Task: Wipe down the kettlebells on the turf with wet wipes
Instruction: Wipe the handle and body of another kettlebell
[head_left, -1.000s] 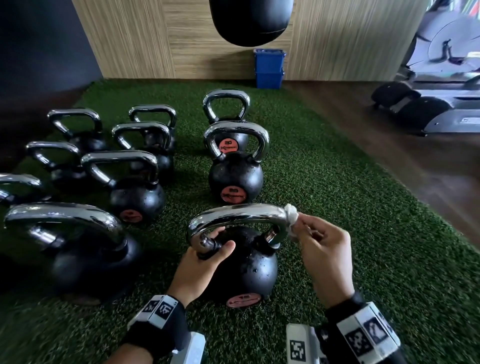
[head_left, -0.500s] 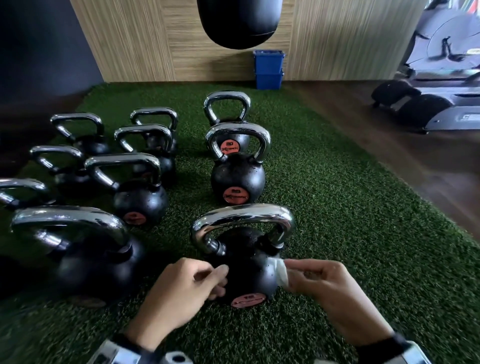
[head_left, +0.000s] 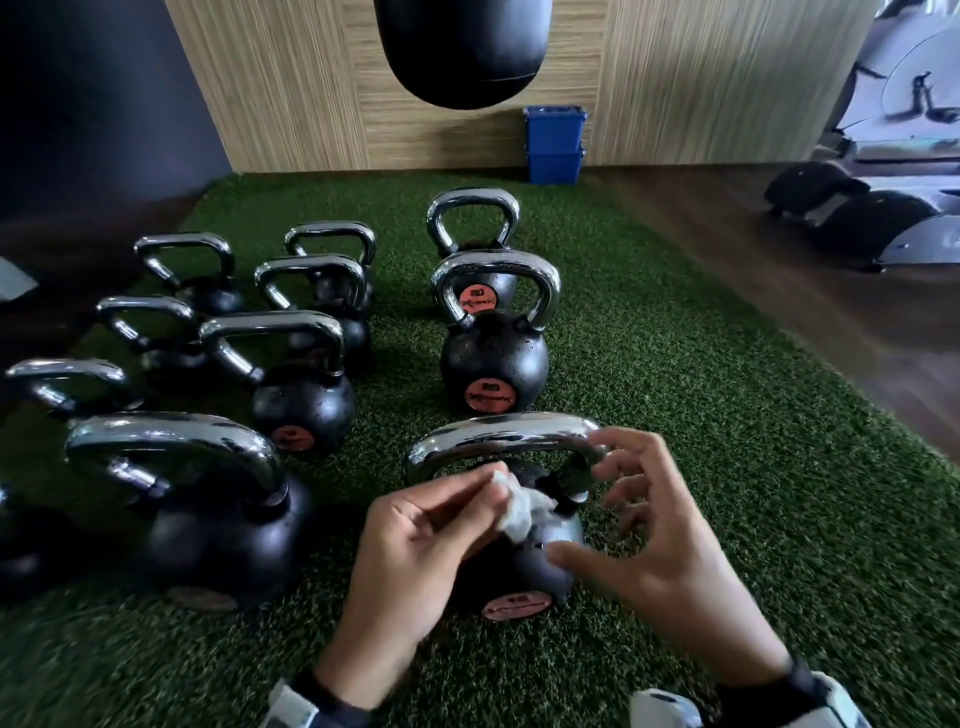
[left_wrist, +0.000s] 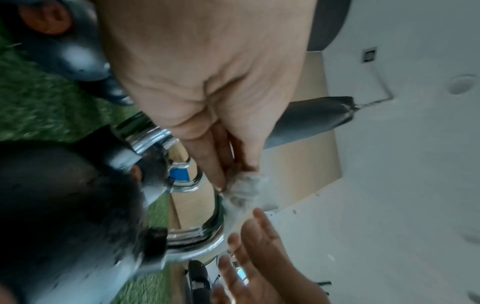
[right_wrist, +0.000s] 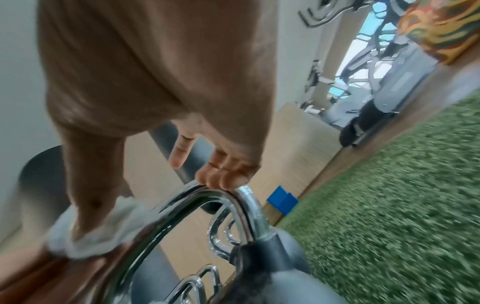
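The nearest black kettlebell (head_left: 519, 577) stands on the green turf (head_left: 727, 467), with its chrome handle (head_left: 498, 434) across the top. My left hand (head_left: 493, 488) pinches a crumpled white wet wipe (head_left: 522, 512) just above the ball, under the handle. My right hand (head_left: 587, 499) hovers at the handle's right end with spread, relaxed fingers that hold nothing. In the left wrist view my fingertips (left_wrist: 221, 183) pinch the wipe (left_wrist: 244, 191) beside the handle (left_wrist: 202, 236). In the right wrist view my fingers (right_wrist: 223, 176) touch the handle (right_wrist: 207, 197), and my thumb lies over the wipe (right_wrist: 103, 232).
Two more kettlebells (head_left: 493, 358) stand in line behind this one, and several others (head_left: 301, 400) crowd the turf to the left. A black punch bag (head_left: 462, 47) hangs ahead. Blue bins (head_left: 555, 145) sit by the wall. Wooden floor and exercise machines (head_left: 883, 208) lie to the right.
My right hand carried the wipe from the handle's right end down the ball, then released it and opened. My left hand came off the handle and now pinches the wipe.
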